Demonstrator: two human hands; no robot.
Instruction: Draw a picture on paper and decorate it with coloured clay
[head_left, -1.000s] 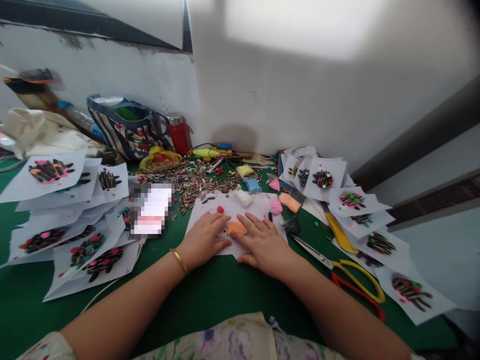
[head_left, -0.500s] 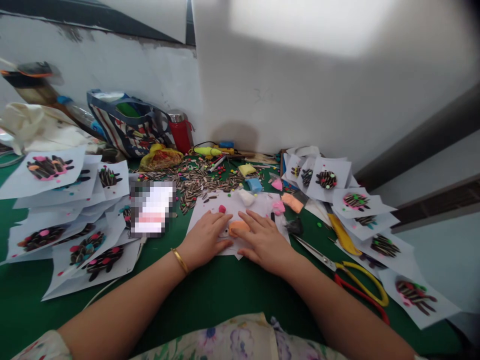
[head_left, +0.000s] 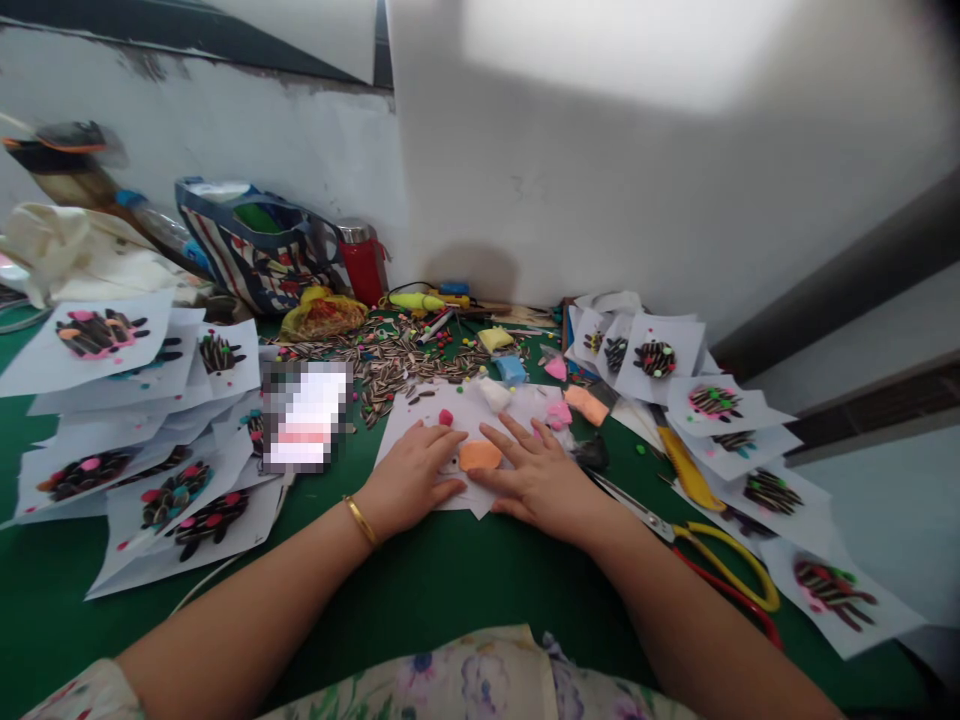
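A flattened oval of orange clay (head_left: 480, 456) lies on a sheet of white paper (head_left: 405, 412) between my hands. My left hand (head_left: 412, 475) rests on the paper to its left, fingers stretched out and thumb toward the clay. To the right, my right hand (head_left: 536, 475) lies with fingers spread, its fingertips beside the clay's edge. Neither hand holds anything. A red clay ball (head_left: 446, 417) sits just beyond my left fingers. Lumps of white clay (head_left: 495, 393) and pink clay (head_left: 558, 414) are past my right fingers.
Sunflower seeds (head_left: 386, 365) and small coloured balls are strewn behind the paper. Large scissors (head_left: 675, 535) lie by my right forearm, near a yellow cutter knife (head_left: 688, 470). Papers with seed pictures are stacked left (head_left: 67, 430) and right (head_left: 795, 515). A phone (head_left: 307, 418), partly blurred, lies left.
My right hand has shifted slightly right and its fingers have come off the orange clay, which now shows fully. My left hand has stayed nearly still.
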